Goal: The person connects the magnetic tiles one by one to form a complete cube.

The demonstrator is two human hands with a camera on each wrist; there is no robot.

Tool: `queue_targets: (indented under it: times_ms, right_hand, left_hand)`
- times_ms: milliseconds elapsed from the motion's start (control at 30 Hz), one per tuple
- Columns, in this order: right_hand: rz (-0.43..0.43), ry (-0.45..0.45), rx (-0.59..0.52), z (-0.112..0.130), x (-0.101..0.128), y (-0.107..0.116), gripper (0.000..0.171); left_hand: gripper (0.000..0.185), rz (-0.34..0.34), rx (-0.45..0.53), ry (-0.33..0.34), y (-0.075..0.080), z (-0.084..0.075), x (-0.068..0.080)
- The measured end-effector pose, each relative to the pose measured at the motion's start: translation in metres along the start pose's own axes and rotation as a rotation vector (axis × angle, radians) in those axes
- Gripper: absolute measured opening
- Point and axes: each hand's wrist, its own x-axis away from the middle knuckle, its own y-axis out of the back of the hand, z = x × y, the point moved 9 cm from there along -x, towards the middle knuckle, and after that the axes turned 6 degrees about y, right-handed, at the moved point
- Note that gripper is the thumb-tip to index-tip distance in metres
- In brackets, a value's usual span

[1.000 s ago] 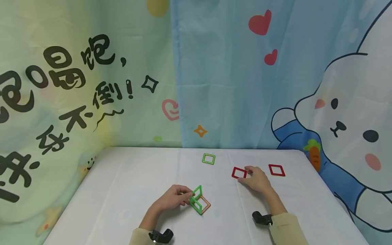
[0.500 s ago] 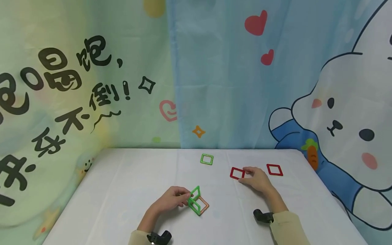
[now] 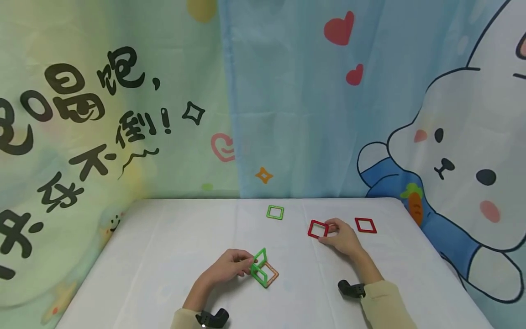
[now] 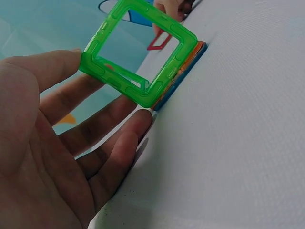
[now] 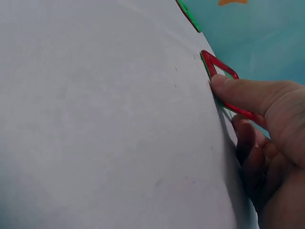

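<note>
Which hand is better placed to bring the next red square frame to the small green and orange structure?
Probably the right hand: it already pinches a red square frame. The left hand holds the upright green frame.

Upright green frame (image 3: 260,257), flat red frame (image 3: 318,229)

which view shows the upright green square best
The left wrist view: the upright green square fills the frame, its edge held by the left hand against an orange piece. The head view shows it small. The right wrist view does not show it.
</note>
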Motion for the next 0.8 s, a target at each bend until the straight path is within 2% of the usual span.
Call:
queue_targets:
  times_ms: [167, 300, 467, 633, 800]
  right_hand:
    - [-0.096, 0.006, -0.079, 0.006, 0.006, 0.006, 0.035]
    - [-0.131, 0.020, -0.155, 0.021, 0.010, 0.002, 0.025]
    - [-0.181, 0.088, -0.207, 0.045, 0.022, 0.002, 0.020]
    - [-0.208, 0.118, -0.251, 0.068, 0.034, -0.003, 0.019]
    - [-0.262, 0.232, -0.197, 0.102, 0.052, -0.006, 0.017]
  left_hand:
    - [0.028, 0.005, 0.007, -0.002, -0.003, -0.003, -0.001]
    - [0.029, 0.006, 0.019, -0.003, 0.000, -0.002, 0.001]
    - [0.029, -0.006, 0.017, 0.006, 0.000, -0.001, -0.001]
    - [0.030, -0.015, 0.015, 0.006, -0.002, 0.000, -0.002]
    - [0.030, -0.017, 0.027, 0.009, -0.001, -0.006, 0.002]
